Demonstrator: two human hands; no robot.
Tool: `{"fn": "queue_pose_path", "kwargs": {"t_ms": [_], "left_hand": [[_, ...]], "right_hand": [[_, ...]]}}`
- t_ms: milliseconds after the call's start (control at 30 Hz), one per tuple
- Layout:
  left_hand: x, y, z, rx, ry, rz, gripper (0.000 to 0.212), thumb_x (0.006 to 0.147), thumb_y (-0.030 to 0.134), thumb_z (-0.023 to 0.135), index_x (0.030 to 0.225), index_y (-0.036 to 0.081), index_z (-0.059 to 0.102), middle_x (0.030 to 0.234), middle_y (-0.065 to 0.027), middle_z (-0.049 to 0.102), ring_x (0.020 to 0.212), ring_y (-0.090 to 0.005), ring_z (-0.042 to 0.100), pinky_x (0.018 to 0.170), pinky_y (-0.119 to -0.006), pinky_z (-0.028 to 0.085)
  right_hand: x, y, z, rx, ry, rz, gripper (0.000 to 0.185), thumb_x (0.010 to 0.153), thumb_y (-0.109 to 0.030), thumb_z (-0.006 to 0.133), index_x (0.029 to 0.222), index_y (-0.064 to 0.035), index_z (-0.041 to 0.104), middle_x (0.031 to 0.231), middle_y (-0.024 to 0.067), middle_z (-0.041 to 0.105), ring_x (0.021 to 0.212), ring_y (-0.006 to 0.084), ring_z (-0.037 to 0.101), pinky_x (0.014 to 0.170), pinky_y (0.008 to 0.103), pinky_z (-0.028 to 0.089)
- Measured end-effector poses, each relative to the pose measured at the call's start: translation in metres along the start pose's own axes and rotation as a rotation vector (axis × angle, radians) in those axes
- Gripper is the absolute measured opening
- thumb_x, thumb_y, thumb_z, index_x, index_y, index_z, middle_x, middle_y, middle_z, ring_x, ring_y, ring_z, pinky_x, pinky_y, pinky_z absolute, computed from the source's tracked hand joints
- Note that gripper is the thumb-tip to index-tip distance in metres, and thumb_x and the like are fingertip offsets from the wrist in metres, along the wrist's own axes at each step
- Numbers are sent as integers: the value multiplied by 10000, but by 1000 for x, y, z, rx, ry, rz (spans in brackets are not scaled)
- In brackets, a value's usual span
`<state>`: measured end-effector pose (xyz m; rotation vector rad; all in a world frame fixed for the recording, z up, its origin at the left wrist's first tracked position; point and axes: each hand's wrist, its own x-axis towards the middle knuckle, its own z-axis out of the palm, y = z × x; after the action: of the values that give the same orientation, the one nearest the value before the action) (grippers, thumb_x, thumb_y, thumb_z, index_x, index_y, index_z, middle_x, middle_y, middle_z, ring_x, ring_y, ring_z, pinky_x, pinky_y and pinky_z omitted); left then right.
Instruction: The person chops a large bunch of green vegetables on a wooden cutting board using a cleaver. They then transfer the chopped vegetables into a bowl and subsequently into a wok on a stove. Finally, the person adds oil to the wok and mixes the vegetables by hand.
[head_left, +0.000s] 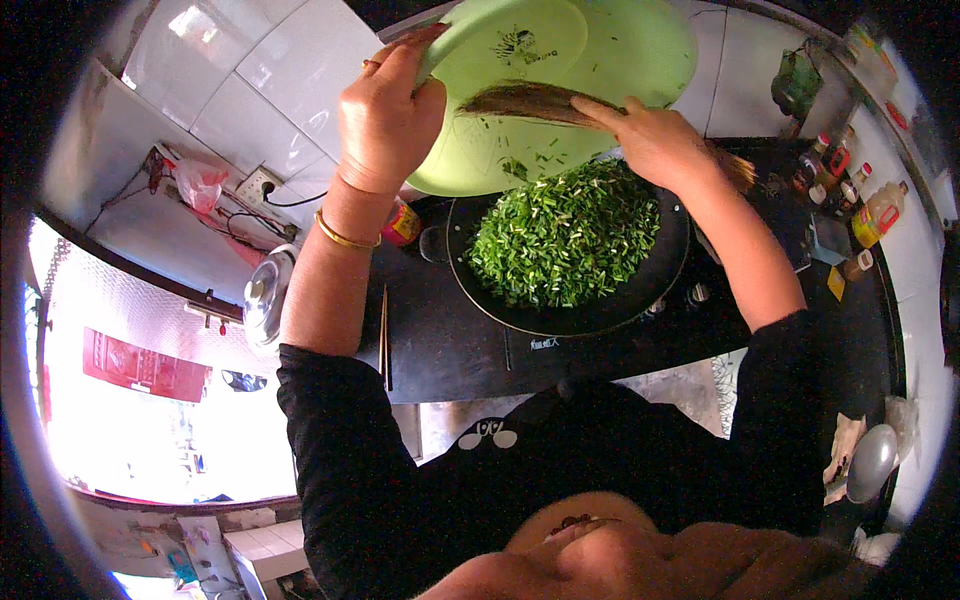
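Observation:
My left hand (391, 112) grips the rim of a large light-green plastic cutting board or tray (630, 52), tilted over a dark pan (570, 322) on the stove. My right hand (660, 142) holds a small brush of dark bristles (525, 101), its tip against the green surface. Scraps of chopped greens cling to that surface near its lower edge. Below it, a tall heap of chopped green leaves and stalks (562, 240) fills much of the pan.
Wooden chopsticks (385, 337) lie left of the pan, near a red-and-yellow container (403, 225) and a metal lid (268, 296). Several bottles (877, 214) stand at the right by the tiled wall. A socket (260, 187) with a plugged-in cord is on the left wall.

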<state>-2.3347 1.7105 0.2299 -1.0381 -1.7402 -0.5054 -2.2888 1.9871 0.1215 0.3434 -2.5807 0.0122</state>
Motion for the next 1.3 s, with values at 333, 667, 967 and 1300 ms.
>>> {"fn": "queue_pose_path", "kwargs": {"t_ms": [333, 667, 967, 1300], "left_hand": [[-6, -6, -12, 103, 1, -8, 413, 684, -25, 533, 1071, 88, 625, 1044, -98, 657, 914, -286, 643, 764, -337, 535], [-17, -9, -21, 35, 84, -45, 407, 689, -27, 528, 1070, 71, 633, 1030, -109, 663, 885, -282, 646, 783, -326, 519], [-20, -15, -23, 27, 124, -45, 368, 701, -4, 563, 1058, 52, 631, 893, -167, 657, 788, -306, 640, 730, -358, 511], [-26, -24, -39, 25, 76, -132, 352, 702, 7, 559, 1046, 40, 628, 895, -165, 651, 791, -302, 635, 734, -353, 507]], "right_hand": [[-47, -4, 0, 17, -311, 14, 661, 834, -66, 502, 1390, -382, 335, 944, 160, 566, 748, 370, 610, 632, 455, 508], [-65, 18, 7, -7, -141, 427, 642, 852, -91, 476, 1403, -363, 291, 982, 218, 568, 802, 418, 605, 711, 505, 503], [-90, -41, 9, 296, -358, 213, 612, 844, -99, 507, 1387, -334, 352, 943, 223, 569, 776, 415, 599, 666, 498, 498], [-52, 19, -83, -212, 145, 302, 625, 864, -68, 446, 1393, -370, 310, 905, 196, 560, 744, 403, 618, 635, 483, 526]]}}
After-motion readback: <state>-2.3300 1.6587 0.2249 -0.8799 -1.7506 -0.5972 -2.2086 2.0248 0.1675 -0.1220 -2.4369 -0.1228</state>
